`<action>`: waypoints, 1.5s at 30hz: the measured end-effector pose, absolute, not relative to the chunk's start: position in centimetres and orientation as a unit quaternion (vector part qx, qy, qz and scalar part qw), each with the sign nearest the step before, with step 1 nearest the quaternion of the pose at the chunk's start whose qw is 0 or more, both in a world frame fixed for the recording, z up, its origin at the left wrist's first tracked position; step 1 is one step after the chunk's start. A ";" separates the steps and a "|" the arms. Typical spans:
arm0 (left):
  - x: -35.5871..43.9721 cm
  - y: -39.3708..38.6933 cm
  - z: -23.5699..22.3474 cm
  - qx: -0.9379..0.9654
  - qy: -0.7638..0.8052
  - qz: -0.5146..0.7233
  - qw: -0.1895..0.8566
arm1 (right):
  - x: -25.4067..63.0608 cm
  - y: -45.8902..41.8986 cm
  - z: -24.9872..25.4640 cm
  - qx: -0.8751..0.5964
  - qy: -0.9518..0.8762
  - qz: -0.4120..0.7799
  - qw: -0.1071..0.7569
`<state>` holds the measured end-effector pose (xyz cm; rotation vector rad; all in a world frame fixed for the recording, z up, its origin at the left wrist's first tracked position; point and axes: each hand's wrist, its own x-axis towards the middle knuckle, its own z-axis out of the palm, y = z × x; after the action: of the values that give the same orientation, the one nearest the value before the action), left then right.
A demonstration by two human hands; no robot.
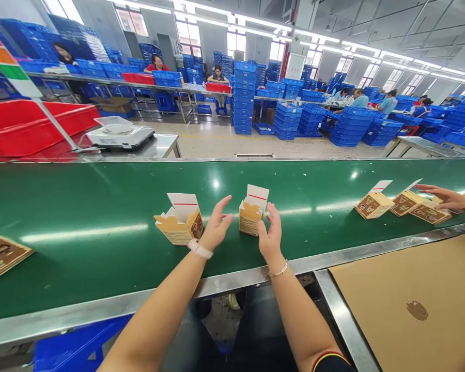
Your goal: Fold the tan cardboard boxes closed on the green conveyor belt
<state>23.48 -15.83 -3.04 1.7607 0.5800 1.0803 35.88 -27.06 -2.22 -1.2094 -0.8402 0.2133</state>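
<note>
Two small tan cardboard boxes stand upright with open lids on the green conveyor belt. My left hand hovers open between the left box and the middle box, fingers spread, holding nothing. On the other side of the middle box my right hand is open too, its fingers close to that box's right side. Neither hand grips anything.
Further right on the belt lie several boxes under another person's hand. A flat box lies at the far left. A brown cardboard sheet covers the table at right. Behind the belt stand a scale, red bins and stacked blue crates.
</note>
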 end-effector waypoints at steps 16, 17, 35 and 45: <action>34.1 -16.7 -1.9 0.687 0.328 0.351 0.546 | 43.0 -23.8 -3.9 -0.648 -0.262 0.131 0.703; 34.6 -16.8 -2.0 0.662 0.352 0.349 0.562 | 43.5 -23.7 -4.1 -0.657 -0.239 0.139 0.702; 26.6 -22.2 -0.1 0.680 0.184 0.646 0.294 | 42.1 -27.0 -2.3 -0.636 -0.323 -0.147 0.686; 18.3 -15.9 -2.7 0.540 0.427 0.623 0.370 | 41.5 -27.0 -1.4 -0.828 -0.412 -0.207 0.318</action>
<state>18.27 -15.94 -2.73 1.3856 1.0964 1.5992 41.45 -26.96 -1.35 -2.1786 -1.0837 -0.5449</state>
